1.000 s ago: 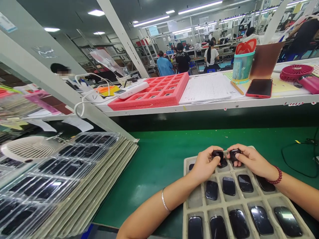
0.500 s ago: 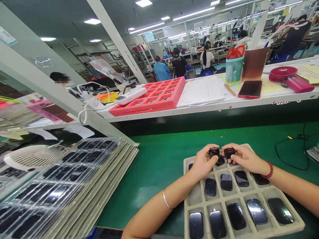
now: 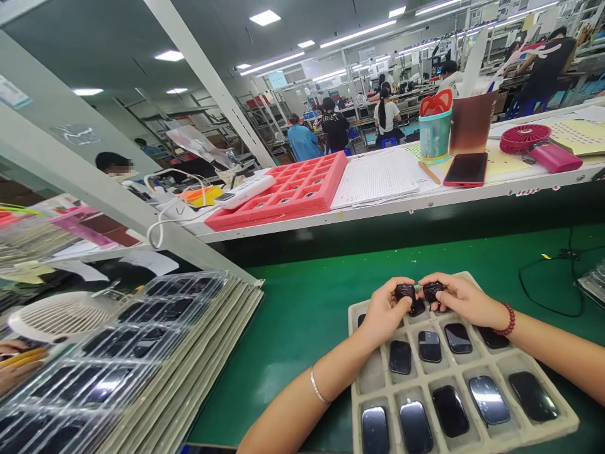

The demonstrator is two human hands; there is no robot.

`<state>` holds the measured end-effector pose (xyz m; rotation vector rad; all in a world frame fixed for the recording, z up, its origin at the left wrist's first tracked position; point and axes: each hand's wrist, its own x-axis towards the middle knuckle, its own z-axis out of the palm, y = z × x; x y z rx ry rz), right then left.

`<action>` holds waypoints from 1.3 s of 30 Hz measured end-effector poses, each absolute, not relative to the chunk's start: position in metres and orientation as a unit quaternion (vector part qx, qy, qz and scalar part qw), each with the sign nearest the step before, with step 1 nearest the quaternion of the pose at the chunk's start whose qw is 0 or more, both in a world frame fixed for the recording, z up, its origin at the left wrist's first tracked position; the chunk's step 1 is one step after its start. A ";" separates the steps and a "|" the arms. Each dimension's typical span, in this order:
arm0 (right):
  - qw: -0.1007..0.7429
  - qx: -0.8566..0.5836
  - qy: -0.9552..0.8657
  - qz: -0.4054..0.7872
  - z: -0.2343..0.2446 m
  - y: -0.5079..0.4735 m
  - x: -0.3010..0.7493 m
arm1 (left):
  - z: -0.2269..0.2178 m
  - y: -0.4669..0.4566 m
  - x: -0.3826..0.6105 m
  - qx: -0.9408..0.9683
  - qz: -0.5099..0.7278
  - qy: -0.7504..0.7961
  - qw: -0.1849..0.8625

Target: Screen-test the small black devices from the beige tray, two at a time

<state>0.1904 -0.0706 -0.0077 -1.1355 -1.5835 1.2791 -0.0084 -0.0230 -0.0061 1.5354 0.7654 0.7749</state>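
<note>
A grey pulp tray [image 3: 373,378] with several pockets lies on the green mat in front of me, most pockets holding glossy black oval parts [image 3: 430,346]. My left hand [image 3: 385,312] is closed on one small black part [image 3: 405,292] above the tray's far row. My right hand [image 3: 460,297] pinches a second small black part [image 3: 432,291] right beside it; the two parts almost touch. A silver bangle is on my left wrist, a red bead bracelet on my right.
Stacked clear blister trays [image 3: 137,343] of black parts lie at the left beside a white fan [image 3: 59,315]. A raised shelf behind holds a red foam tray [image 3: 293,189], paper sheets [image 3: 378,180], a red phone [image 3: 466,169], a teal cup [image 3: 435,132]. A black cable [image 3: 543,277] runs at the right. People work far behind.
The hands keep the same hold on the two parts. The view has tilted slightly, so the shelf and the tray sit a little lower and further left.
</note>
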 end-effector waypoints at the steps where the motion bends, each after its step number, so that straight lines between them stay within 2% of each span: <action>1: 0.395 -0.448 -0.625 0.502 -0.008 -0.071 0.190 | -0.006 -0.023 -0.008 0.658 0.334 0.330 0.589; 7: 0.398 -0.446 -0.636 0.488 -0.007 -0.071 0.189 | -0.005 -0.023 -0.007 0.639 0.326 0.334 0.612; 27: 0.407 -0.440 -0.636 0.486 -0.009 -0.070 0.191 | -0.011 -0.021 -0.008 0.657 0.325 0.335 0.592; 39: 0.413 -0.443 -0.596 0.527 -0.009 -0.068 0.193 | -0.013 -0.020 -0.007 0.653 0.324 0.332 0.598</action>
